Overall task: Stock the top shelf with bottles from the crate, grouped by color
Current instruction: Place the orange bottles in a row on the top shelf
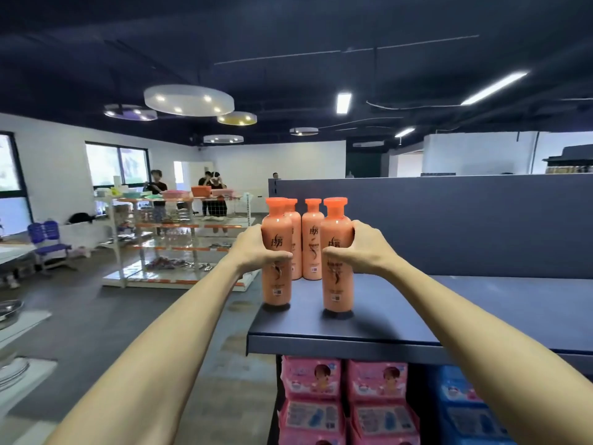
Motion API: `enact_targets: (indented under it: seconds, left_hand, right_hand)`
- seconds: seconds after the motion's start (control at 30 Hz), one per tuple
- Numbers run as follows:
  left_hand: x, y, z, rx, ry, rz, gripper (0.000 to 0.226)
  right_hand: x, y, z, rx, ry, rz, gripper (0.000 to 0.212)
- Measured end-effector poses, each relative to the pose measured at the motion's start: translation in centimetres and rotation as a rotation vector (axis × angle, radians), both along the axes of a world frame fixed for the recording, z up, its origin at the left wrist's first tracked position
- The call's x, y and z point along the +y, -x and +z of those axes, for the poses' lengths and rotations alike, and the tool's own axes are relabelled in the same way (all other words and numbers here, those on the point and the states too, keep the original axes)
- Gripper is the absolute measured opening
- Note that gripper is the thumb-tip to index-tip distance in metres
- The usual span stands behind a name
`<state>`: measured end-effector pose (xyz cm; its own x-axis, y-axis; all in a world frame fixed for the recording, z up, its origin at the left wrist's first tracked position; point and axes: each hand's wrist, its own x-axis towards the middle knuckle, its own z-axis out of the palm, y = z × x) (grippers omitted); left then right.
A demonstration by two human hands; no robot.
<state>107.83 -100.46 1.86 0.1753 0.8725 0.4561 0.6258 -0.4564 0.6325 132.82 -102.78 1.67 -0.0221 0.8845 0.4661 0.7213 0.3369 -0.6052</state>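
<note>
Top shelf (481, 303): the dark blue deck lies under both your hands and runs off well to the right of your right hand.
Back panel (449, 220): it is the same dark blue and rises upright beyond your fingertips, behind the bottles.
Packs below: pink packs (346, 399) sit on the tier beneath your right forearm, and blue packs (465, 412) are just to their right.
Far rack (173, 245): an open display rack stands well beyond and to the left of your left hand, with people behind it.
Front left bottle (276, 284): this orange bottle stands upright in your left hand, and its base is at the shelf's left end, near the front edge.
Front right bottle (337, 284): this orange bottle stands upright in your right hand, with its base on the shelf over a dark shadow.
Back pair: two more orange bottles stand just beyond your hands, by the back panel. The back left bottle (296, 252) is mostly hidden behind the one you hold, and the back right bottle (312, 245) shows in the gap between your hands.
Left hand (260, 248): it is wrapped round the front left bottle's middle, with your thumb across the label.
Right hand (359, 248): it is wrapped round the front right bottle's middle, with your thumb across its front.
</note>
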Motion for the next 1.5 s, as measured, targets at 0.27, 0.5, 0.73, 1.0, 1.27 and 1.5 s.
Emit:
enact_targets:
  seconds: [0.27,0.5,0.73,1.0,1.27,1.5]
  left_hand:
    - [3.1,0.5,-0.3,-0.048,0.037,-0.053,0.051]
    - [4.7,0.0,-0.5,-0.036,0.042,-0.077,0.061]
    - [5.3,-0.4,-1.0,-0.019,0.069,-0.076,0.067]
    - [5.4,-0.5,-1.9,-0.047,0.046,-0.087,0.044]
    - [5.3,-0.7,-3.3,0.004,0.068,0.075,0.06]
    - [4.8,-0.1,-7.1,0.194,0.192,0.168,0.051]
  right_hand:
    - [2.9,2.1,-0.2,-0.021,-0.007,-0.01,0.047]
    - [4.2,2.1,-1.0,-0.009,0.009,-0.054,0.049]
    - [4.6,1.8,-1.5,0.025,0.02,-0.055,0.046]
    - [4.6,1.8,-1.8,0.024,0.041,-0.021,0.047]
    - [3.1,1.7,-4.7,0.01,0.069,-0.067,0.058]
    - [3.5,2.3,-6.5,0.027,0.088,-0.128,0.051]
